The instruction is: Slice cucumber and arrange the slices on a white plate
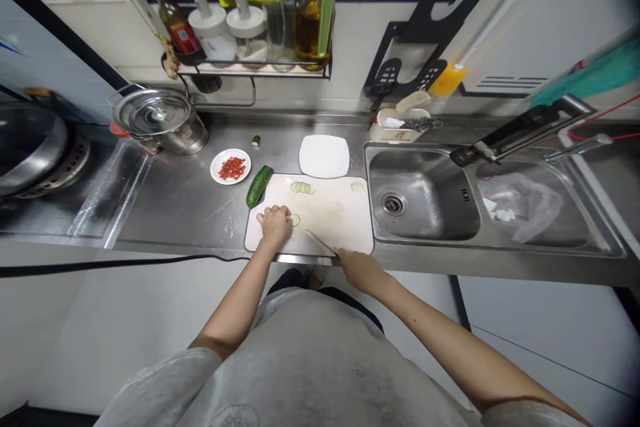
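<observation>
A white cutting board (pixel 340 235) lies at the counter's front edge. My left hand (pixel 275 223) rests on its left part, fingers bent and closed, with a pale cucumber slice (pixel 295 220) showing at the fingertips. What lies under the palm is hidden. My right hand (pixel 361 270) is wrapped round the handle of a kitchen knife (pixel 323 242), whose blade points up and left over the board's lower part. Toward the board's back edge lies a row of overlapping cucumber slices (pixel 303 187), and another slice sits at its back right corner. A large cucumber piece (pixel 259 187) leans across the back left corner.
Behind the board stands a white square plate (pixel 324 156). A small plate (pixel 217 169) holds chopped red pieces, near a cucumber end (pixel 256 141). Farther left are a lidded steel pot (pixel 183 137) and a wok (pixel 30 147). To the right is a double sink (pixel 425 193); bottles line a wall rack (pixel 255 69).
</observation>
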Demonstrator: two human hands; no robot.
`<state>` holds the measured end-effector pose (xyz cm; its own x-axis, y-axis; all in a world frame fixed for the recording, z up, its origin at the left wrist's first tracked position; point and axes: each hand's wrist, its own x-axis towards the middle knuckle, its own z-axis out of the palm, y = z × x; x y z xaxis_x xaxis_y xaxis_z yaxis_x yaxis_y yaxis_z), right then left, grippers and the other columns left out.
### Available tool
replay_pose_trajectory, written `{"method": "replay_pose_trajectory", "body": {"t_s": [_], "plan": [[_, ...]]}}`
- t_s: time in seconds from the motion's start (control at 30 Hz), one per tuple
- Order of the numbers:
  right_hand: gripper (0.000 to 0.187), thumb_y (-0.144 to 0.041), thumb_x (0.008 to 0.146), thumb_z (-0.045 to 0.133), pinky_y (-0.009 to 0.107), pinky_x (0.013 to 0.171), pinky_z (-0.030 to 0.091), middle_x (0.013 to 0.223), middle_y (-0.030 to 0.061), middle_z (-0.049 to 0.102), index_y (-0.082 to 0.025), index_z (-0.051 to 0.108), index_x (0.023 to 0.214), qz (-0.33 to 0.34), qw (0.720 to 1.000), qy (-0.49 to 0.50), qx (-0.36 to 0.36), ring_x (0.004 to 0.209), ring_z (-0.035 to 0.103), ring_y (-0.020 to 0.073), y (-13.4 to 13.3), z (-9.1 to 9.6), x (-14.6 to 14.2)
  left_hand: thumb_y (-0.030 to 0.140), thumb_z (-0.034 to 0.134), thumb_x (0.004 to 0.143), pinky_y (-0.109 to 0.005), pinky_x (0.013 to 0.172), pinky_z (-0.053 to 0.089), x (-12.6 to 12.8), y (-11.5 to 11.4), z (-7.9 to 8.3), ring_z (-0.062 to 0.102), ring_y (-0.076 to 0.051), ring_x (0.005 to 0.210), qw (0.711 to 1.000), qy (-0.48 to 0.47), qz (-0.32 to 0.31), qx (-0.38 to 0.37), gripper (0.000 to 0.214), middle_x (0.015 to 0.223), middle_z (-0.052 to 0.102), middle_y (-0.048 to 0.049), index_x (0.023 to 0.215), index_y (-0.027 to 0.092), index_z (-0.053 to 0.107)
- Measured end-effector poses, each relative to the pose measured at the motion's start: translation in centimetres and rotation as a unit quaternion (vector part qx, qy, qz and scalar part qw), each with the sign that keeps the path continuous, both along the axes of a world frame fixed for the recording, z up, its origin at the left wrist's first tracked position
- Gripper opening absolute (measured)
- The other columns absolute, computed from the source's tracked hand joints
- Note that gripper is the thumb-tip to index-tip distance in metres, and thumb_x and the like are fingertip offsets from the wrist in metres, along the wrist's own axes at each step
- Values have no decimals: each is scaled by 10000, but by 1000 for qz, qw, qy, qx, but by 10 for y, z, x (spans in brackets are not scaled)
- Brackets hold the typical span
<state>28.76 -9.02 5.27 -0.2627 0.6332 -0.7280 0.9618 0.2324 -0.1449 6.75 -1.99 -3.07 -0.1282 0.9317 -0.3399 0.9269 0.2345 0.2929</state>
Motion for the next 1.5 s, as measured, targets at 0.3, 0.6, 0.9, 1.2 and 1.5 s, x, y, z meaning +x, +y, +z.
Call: {"method": "replay_pose_trajectory", "body": {"t_s": [0.3, 0.6, 0.9, 1.2, 1.5], "plan": [[314, -182, 922, 344, 278, 692, 393, 1026, 125, 677, -181, 549, 1160, -39, 998, 49, -10, 958, 634, 233, -1, -8, 13, 180, 467, 832, -402, 824, 256, 6, -4, 3, 528, -264, 988, 999, -34, 9, -4, 152, 903, 675, -52, 846, 237, 608], [287, -229, 926, 339, 273, 655, 359, 1051, 113, 672, -177, 576, 1080, -52, 996, 73, -16, 937, 624, 231, -1, -16, 19, 204, 500, 830, -358, 831, 272, 10, -23, 15, 579, -222, 953, 994, -92, 46, 23, 95, 876, 682, -14, 895, 239, 559], [317, -219, 922, 340, 263, 642, 349, 1069, 108, 672, -188, 575, 1132, -65, 993, 96, -22, 968, 620, 233, 0, -17, 20, 204, 542, 775, -362, 879, 285, -31, -35, 6, 626, -179, 882, 980, -101, 168, 36, 255, 813, 699, 37, 1012, 259, 468], [295, -216, 915, 348, 257, 638, 346, 1070, 93, 672, -200, 580, 1096, -68, 992, 99, -24, 969, 618, 228, 2, -15, 20, 200, 560, 741, -379, 885, 287, -50, -25, 4, 631, -185, 875, 979, -92, 181, 29, 280, 837, 712, 29, 1002, 259, 477], [259, -219, 915, 362, 247, 650, 344, 1066, 87, 667, -197, 578, 1054, -66, 993, 94, -27, 933, 617, 211, 3, -14, 20, 209, 538, 778, -411, 874, 293, -53, -26, 3, 592, -238, 966, 986, -35, 160, 25, 183, 900, 699, -10, 948, 270, 574]]}}
